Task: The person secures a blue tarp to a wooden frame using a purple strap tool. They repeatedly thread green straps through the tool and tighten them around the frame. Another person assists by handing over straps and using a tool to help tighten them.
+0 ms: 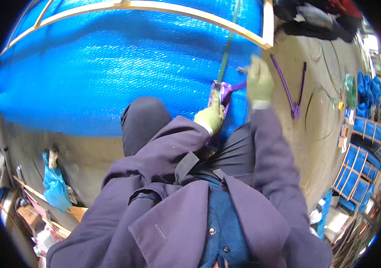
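While the gloved left hand [210, 117] steadies a purple metal strapping tool [222, 91] against the green plastic strap [227, 49], the gloved right hand [259, 82], at three o'clock, grips its handle for leverage.

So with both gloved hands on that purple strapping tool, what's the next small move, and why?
Probably work the handle with the right hand to tighten the green strap. The left hand already steadies the purple tool where the strap enters it, on the blue wrapped bundle. Whether the strap is taut cannot be told.

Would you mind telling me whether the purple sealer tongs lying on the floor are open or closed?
Open: the purple sealer tongs lie with handles spread in a V.
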Available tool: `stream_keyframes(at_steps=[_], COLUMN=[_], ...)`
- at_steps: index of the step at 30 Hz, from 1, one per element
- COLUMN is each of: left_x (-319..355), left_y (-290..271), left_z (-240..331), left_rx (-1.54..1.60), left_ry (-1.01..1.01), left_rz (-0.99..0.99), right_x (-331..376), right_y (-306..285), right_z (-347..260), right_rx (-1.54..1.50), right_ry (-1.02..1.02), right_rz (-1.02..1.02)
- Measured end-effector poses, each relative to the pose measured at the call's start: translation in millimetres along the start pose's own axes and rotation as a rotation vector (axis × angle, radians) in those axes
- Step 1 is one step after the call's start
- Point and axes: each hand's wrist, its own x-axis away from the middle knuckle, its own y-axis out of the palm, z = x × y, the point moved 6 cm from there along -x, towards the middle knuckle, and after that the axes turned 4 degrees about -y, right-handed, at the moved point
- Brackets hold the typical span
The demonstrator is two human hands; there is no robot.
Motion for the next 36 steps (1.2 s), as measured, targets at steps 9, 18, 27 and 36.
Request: stream_keyframes(at_steps=[9, 18, 27, 36], left_x=[-2, 7, 18, 41], left_y=[10, 16, 22, 62], left_z=[-1, 2, 12, 22], left_rx=[-0.021, 0.082, 0.131, -0.393], left_ry=[0.0, 0.099, 0.36, 0.635], left_rz=[0.061, 0.099, 0.273, -0.215], right_x=[16, 147, -30, 129], right_y=[1, -13, 8, -15], right_z=[22, -36, 29, -21], right_rx=[-0.486, -0.427, -0.186, -0.491], right_ry=[0.22, 0.134, 0.004, -0.083], right_rz=[-0.033, 0.155, -0.609, -0.048])
